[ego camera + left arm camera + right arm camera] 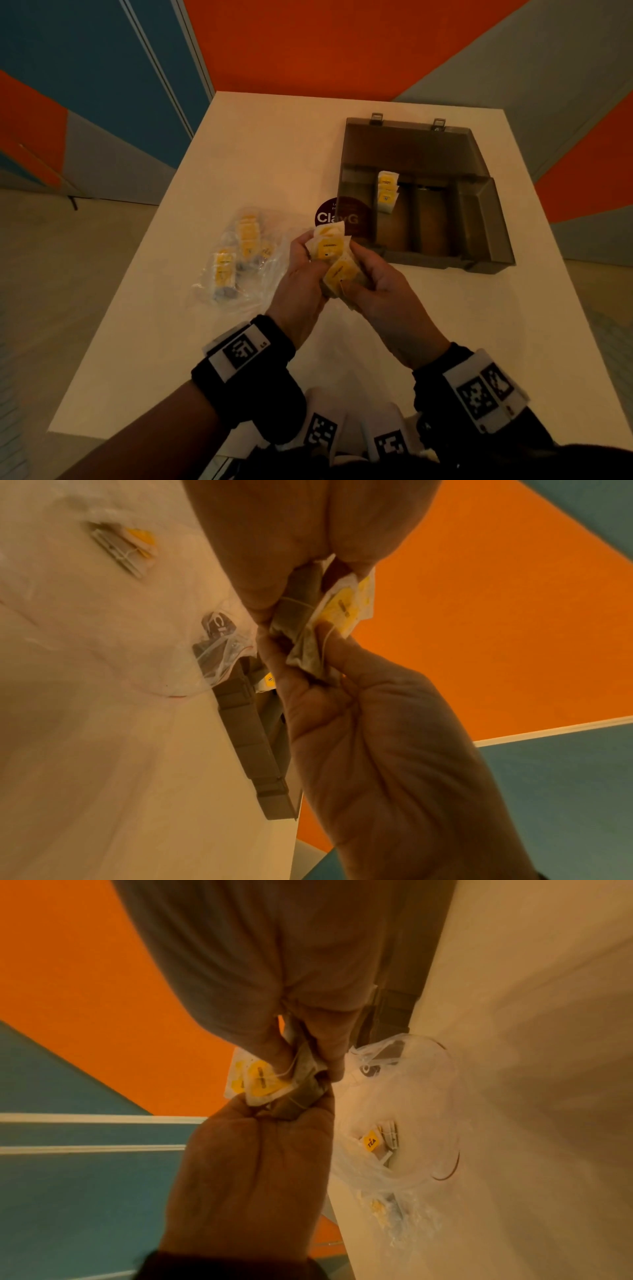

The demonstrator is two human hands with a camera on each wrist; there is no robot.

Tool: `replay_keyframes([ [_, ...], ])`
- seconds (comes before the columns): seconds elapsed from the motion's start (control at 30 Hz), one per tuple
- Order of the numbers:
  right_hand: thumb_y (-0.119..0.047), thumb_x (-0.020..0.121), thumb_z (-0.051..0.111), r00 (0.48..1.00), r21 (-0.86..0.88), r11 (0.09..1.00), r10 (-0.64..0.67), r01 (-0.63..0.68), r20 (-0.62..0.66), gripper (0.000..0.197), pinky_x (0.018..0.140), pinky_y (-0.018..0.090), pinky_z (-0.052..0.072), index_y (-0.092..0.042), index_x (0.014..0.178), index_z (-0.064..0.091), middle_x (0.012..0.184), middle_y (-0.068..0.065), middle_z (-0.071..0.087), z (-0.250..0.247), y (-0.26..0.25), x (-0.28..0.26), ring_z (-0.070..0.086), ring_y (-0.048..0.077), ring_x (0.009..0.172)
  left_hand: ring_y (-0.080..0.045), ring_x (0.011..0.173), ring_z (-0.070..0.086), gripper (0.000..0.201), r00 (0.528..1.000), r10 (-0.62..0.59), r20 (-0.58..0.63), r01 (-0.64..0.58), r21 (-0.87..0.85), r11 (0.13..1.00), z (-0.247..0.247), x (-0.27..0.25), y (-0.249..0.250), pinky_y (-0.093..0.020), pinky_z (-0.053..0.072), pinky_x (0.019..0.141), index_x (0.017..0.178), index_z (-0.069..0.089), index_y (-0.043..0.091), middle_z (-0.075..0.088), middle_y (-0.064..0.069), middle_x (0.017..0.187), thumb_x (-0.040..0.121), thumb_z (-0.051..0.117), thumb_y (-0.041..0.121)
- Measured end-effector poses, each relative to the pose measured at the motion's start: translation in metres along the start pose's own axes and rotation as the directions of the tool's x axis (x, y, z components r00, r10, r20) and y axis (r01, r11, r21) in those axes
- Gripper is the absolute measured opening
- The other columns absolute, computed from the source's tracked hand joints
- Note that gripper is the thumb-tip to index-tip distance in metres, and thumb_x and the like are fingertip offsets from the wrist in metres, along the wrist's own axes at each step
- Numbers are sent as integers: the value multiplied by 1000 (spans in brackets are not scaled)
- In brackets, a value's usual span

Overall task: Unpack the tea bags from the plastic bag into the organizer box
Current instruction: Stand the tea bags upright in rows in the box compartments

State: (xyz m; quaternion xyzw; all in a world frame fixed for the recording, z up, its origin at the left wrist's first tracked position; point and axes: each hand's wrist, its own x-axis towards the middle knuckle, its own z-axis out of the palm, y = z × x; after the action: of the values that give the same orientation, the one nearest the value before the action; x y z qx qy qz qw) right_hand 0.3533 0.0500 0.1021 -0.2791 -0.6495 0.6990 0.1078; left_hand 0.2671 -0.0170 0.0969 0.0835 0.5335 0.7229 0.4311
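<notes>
Both hands meet above the table's middle, holding one bunch of tea bags (331, 255) with yellow tags between them. My left hand (301, 270) grips the bunch from the left and my right hand (371, 279) from the right. The left wrist view shows fingers pinching the grey pouches (304, 639); the right wrist view shows the yellow tags (258, 1080). The clear plastic bag (239, 253) lies left of the hands with several tea bags inside. The smoky organizer box (428, 253) stands open at right, with tea bags (387, 192) in its second compartment from the left.
A dark round sticker (337, 214) lies on the white table (239, 154) between bag and box. The box lid (407, 147) lies flat behind the compartments. The table's edges are close on all sides, with floor below at left.
</notes>
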Motion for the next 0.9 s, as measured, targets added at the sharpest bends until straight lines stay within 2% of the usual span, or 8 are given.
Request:
replay_keyframes([
  [0.13, -11, 89, 53, 999, -46, 998, -35, 34, -18, 49, 101, 35, 46, -19, 135, 40, 129, -1, 51, 2, -1, -3, 51, 17, 118, -19, 81, 56, 25, 999, 24, -35, -24, 16, 1000, 2, -3, 1, -33, 49, 68, 99, 43, 29, 54, -3, 95, 93, 35, 6],
  [0.27, -8, 88, 54, 998, -2, 998, -57, 57, -30, 45, 94, 31, 49, -23, 129, 43, 120, -3, 53, 1, 1, -3, 54, 15, 110, -20, 82, 55, 15, 998, 57, -33, -55, 79, 995, 3, -3, 0, -32, 49, 66, 97, 42, 23, 54, -6, 95, 96, 32, 12],
  [0.37, -7, 87, 55, 999, 125, 992, 6, 0, -44, 49, 89, 31, 53, -18, 133, 42, 121, 0, 56, 0, 7, 0, 58, 14, 107, -28, 91, 57, 12, 990, 102, -95, -89, 132, 987, 2, 0, -4, -38, 51, 72, 105, 42, 19, 55, -14, 106, 96, 35, 15],
  [0.47, -8, 87, 54, 997, 281, 957, 72, -69, 1, 45, 82, 28, 56, -18, 129, 43, 105, -4, 63, 1, 11, 2, 64, 14, 95, -40, 108, 54, 11, 968, 194, -158, -150, 255, 955, 4, 2, -7, -48, 51, 84, 98, 47, 29, 46, -24, 124, 88, 43, 29],
  [0.6, -5, 86, 54, 994, 439, 891, 100, -112, 49, 42, 77, 27, 57, -21, 124, 45, 99, 2, 67, 4, 16, 3, 67, 15, 86, -40, 110, 52, 8, 941, 282, -188, -207, 340, 917, 7, 2, -5, -41, 51, 82, 90, 46, 33, 45, -26, 123, 90, 41, 27],
  [0.7, -2, 87, 52, 996, 517, 851, 91, -91, 25, 43, 78, 29, 58, -22, 124, 45, 103, 4, 67, 5, 21, 3, 68, 14, 87, -35, 109, 55, 8, 938, 274, -214, -197, 323, 926, 6, 3, -3, -42, 53, 83, 93, 48, 33, 46, -23, 126, 87, 42, 32],
  [0.8, 0, 86, 53, 997, 559, 828, 79, -53, -23, 38, 80, 33, 56, -31, 106, 51, 102, 3, 67, 6, 24, 3, 67, 17, 87, -32, 110, 56, 23, 940, 234, -247, -161, 282, 946, 5, 5, -3, -49, 51, 89, 102, 50, 25, 50, -18, 125, 84, 43, 38],
  [0.9, -1, 86, 54, 995, 570, 821, 86, -38, -58, 32, 75, 30, 58, -30, 101, 54, 97, 2, 68, 6, 29, 5, 68, 16, 82, -28, 97, 59, 13, 958, 138, -252, -109, 126, 986, 4, 8, -5, -45, 52, 82, 101, 49, 15, 57, -16, 111, 95, 39, 21],
])
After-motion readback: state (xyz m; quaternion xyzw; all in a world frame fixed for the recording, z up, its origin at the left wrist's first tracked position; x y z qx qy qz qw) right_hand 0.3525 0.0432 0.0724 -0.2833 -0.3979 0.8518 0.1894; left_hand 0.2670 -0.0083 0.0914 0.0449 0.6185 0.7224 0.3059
